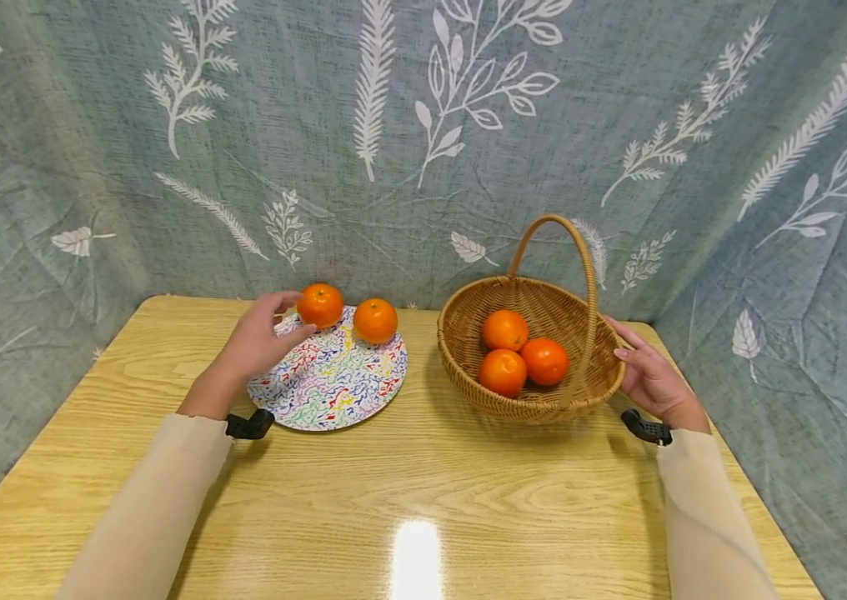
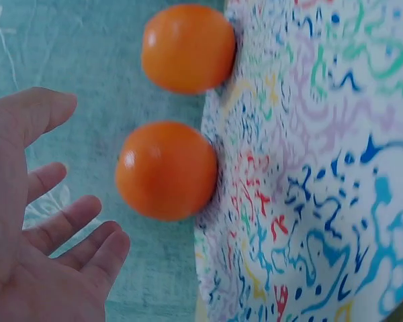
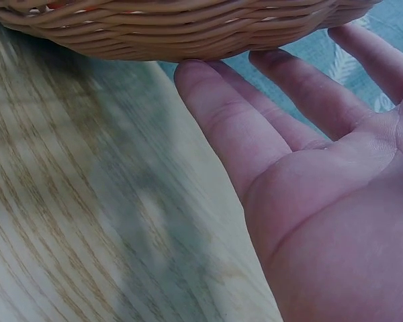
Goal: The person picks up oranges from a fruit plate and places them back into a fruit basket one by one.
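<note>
My left hand point(image 1: 262, 337) reaches over the left side of a round plate point(image 1: 333, 396) with a colourful squiggle pattern. Its thumb and fingers are spread beside the left orange point(image 1: 320, 306); in the left wrist view a gap shows between the fingers point(image 2: 87, 211) and that orange point(image 2: 166, 171). A second orange point(image 1: 375, 322) sits to its right on the plate. At the right, my right hand point(image 1: 652, 379) touches the side of a wicker basket point(image 1: 468, 312). In the right wrist view its fairly straight fingertips point(image 3: 198, 74) rest against the weave point(image 3: 188, 33).
Three oranges point(image 1: 504, 331) lie inside the basket, whose tall arched handle point(image 1: 590, 287) rises over them. The wooden table point(image 1: 363, 500) carries plate and basket near its far edge. A grey-green leaf-patterned cloth point(image 1: 303, 125) hangs behind and at both sides.
</note>
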The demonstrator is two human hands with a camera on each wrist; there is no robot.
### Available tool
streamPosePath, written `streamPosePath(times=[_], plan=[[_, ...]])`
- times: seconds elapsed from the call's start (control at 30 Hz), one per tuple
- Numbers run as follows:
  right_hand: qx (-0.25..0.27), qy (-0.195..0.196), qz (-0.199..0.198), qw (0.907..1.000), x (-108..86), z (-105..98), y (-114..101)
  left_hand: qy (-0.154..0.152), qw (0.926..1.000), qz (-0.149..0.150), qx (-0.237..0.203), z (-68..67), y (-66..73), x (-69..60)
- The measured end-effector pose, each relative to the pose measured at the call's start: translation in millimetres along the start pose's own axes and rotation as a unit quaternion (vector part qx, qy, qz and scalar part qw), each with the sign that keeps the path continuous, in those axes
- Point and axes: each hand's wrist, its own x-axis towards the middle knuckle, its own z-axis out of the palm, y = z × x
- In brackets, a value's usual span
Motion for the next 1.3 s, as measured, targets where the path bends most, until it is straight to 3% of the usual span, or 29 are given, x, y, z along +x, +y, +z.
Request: streamPosePath(times=[0.27, 0.5, 0.8, 1.07, 1.3], plan=[[-0.003, -0.001, -0.001, 1.0, -0.5, 0, 1, -0.018, 0.9983, -0.054, 0.012, -0.5, -14.7, 15.4], [0.012, -0.014, -0.008, 0.9998, -1.4, -2, 4, -0.019, 0.9975, -0.068, 0.006, 8.4, -22.6, 32.1], [0.022, -0.022, -0.015, 0.9994, -2.7, -5, 4, -0.022, 0.9958, -0.088, 0.009, 18.3, -20.9, 55.5], [0.001, -0.011, -0.009, 0.9999, -1.9, -4, 3, -0.034, 0.9955, -0.086, -0.02, 23.7, -21.5, 64.0], [-0.006, -0.007, -0.008, 0.9999, 1.7, -2, 1, -0.026, 0.9949, -0.093, -0.027, 23.9, -23.6, 62.1]])
